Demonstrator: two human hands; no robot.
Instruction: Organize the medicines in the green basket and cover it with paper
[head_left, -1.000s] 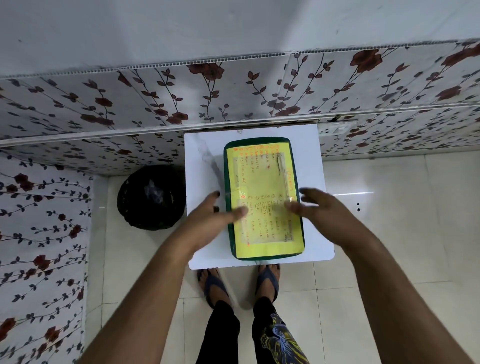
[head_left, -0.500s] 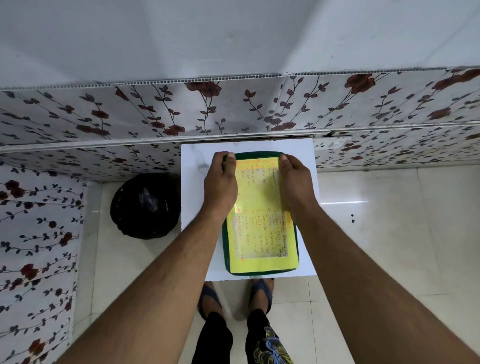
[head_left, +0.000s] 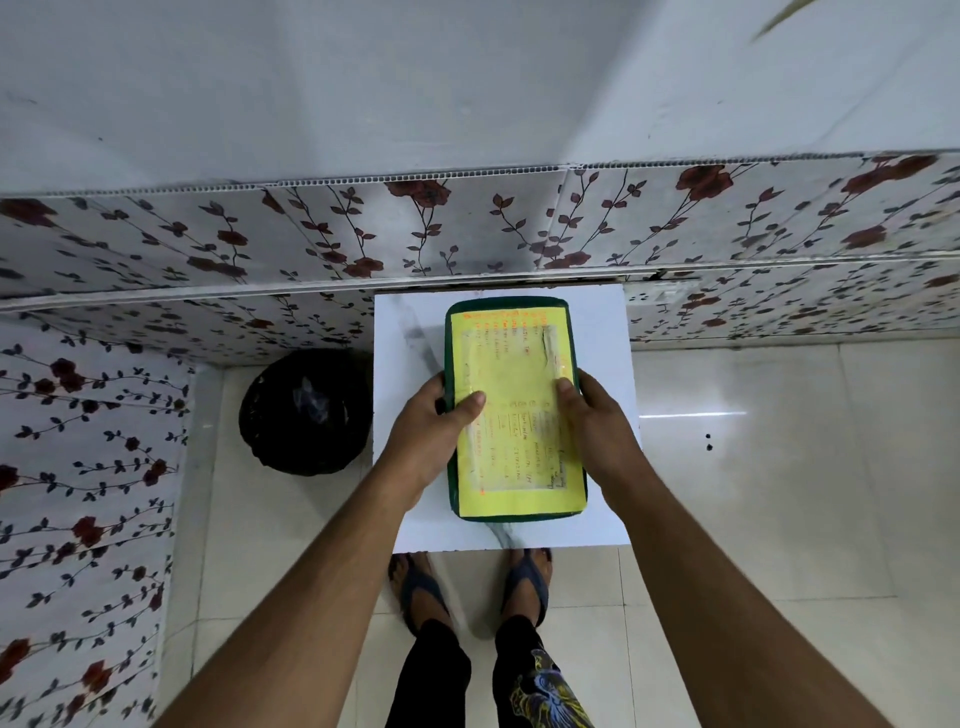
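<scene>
Covering step: yellow paper (head_left: 511, 384) lies over the green basket (head_left: 451, 483) on the desk (head_left: 605, 332).
Left hand (head_left: 431, 431) at 9 o'clock, right hand (head_left: 597, 423) at 3 o'clock, fingers grasping basket sides, thumbs pinning paper; next, likely let go gently.

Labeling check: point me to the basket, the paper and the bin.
basket (head_left: 450, 470): head view, green left rim below the left hand.
paper (head_left: 511, 371): head view, middle of the yellow sheet.
bin (head_left: 306, 410): head view, dark inside of the black bin.
</scene>
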